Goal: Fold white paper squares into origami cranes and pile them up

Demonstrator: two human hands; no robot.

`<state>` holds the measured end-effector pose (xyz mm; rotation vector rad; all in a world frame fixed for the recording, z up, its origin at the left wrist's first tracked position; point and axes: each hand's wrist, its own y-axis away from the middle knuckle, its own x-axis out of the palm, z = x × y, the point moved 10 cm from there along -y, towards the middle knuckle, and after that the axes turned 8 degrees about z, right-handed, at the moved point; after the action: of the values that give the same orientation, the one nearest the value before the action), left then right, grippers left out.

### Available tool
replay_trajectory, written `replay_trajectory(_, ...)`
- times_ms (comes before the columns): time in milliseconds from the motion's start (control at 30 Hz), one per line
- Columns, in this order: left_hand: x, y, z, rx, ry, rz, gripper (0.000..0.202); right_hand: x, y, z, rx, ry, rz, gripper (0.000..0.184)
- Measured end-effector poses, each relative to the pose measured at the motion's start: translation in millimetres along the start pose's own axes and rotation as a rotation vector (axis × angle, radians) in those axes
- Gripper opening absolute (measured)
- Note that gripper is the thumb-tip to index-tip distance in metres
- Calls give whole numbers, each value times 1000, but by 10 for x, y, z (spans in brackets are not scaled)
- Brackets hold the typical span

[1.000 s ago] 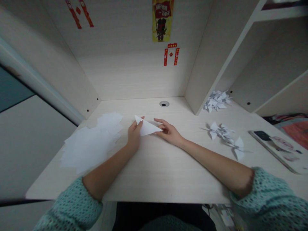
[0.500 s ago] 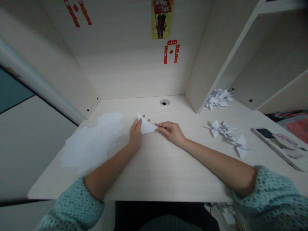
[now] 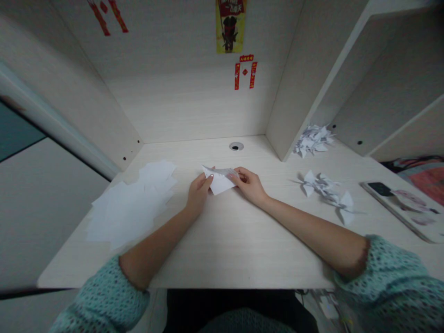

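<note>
A small white folded paper [image 3: 220, 181] lies at the middle of the pale wooden desk [image 3: 229, 240], held between both hands. My left hand [image 3: 198, 193] pinches its left corner with curled fingers. My right hand [image 3: 249, 184] grips the paper's right side, fingers bent over a flap that is partly lifted. Both forearms are bare, with teal knitted sleeves pushed up near the desk's front edge.
A loose pile of white paper sheets [image 3: 130, 203] lies to the left. Folded paper shapes [image 3: 326, 189] sit to the right, with a heap of more [image 3: 313, 139] in the shelf nook. A phone on a book [image 3: 398, 201] lies far right. A cable hole [image 3: 235, 146] is behind the hands.
The flat paper triangle has been folded smaller. My right hand moved left and brought a flap over; my left hand stayed at the left corner.
</note>
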<state>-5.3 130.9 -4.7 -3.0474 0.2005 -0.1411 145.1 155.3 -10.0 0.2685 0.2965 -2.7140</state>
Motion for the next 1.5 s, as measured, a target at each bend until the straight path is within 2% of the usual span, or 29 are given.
replay_trajectory(33,11,2,19,-6,-28,12,46,-85,24,62,-32,49,-89,40)
replay_trajectory(133,53,7,43,9,-89,53,42,-131,44,78,-20,62,-142,44)
replay_trajectory(233,64,6,31,49,-55,62,39,-145,25,-42,36,-33,-150,49)
replay_trajectory(400,33,-9,70,30,-37,51,36,-77,-23,-196,97,-152,-83,50)
replay_trajectory(533,-18,-10,18,58,-158,25,30,-53,-32,-101,0,-264,-66,45)
replay_trajectory(633,-58,-2,-37,66,-300,-13,26,-149,9,15,-100,-269,-149,70)
replay_trajectory(667,-62,1,-50,67,-329,-19,25,-181,25,47,-123,-243,-173,73)
replay_trajectory(767,-62,2,-60,66,-363,-21,24,-218,38,112,-172,-161,-170,57)
replay_trajectory(900,-60,-3,-61,76,-393,-20,23,-87,-46,39,-114,-165,42,21)
replay_trajectory(1000,-75,-5,-57,70,-311,-30,25,-18,-84,-12,-76,-359,150,30)
replay_trajectory(1100,-143,-1,-15,17,-167,-92,34,-6,-96,-35,-56,-455,161,38)
replay_trajectory(1200,-206,0,24,-19,-93,-153,43,18,-94,-42,-60,-394,165,48)
replay_trajectory(1300,-223,-14,65,-32,-44,-158,44,76,-83,-36,-70,-350,203,56)
replay_trajectory(1500,-275,5,104,-39,79,-210,45,17,-65,-4,-69,-262,134,44)
